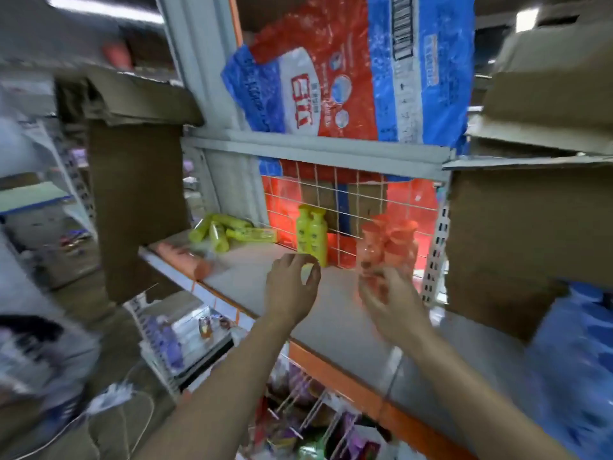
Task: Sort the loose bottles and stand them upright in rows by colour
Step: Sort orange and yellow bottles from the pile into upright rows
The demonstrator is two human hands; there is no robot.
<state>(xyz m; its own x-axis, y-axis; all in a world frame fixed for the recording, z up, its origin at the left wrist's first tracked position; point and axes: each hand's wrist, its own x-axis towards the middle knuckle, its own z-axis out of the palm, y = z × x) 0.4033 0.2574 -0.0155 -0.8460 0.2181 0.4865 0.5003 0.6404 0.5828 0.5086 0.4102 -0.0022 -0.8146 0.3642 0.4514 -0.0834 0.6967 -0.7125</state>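
Grey shelf: left hand pinches small yellow-green bottle; right hand, blurred, grasps translucent orange bottle; yellow-green bottles lying far left.

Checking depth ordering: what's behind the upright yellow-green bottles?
Behind the upright yellow-green bottles is a white wire grid panel, with brown cardboard and red plastic packaging showing through it. The bottles themselves hide the part of the panel directly behind them.

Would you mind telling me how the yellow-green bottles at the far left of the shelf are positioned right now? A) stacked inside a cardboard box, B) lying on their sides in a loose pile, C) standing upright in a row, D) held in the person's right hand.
B: the loose yellow-green bottles lie on their sides in a pile on the shelf, while two more yellow-green bottles stand upright by the wire grid.
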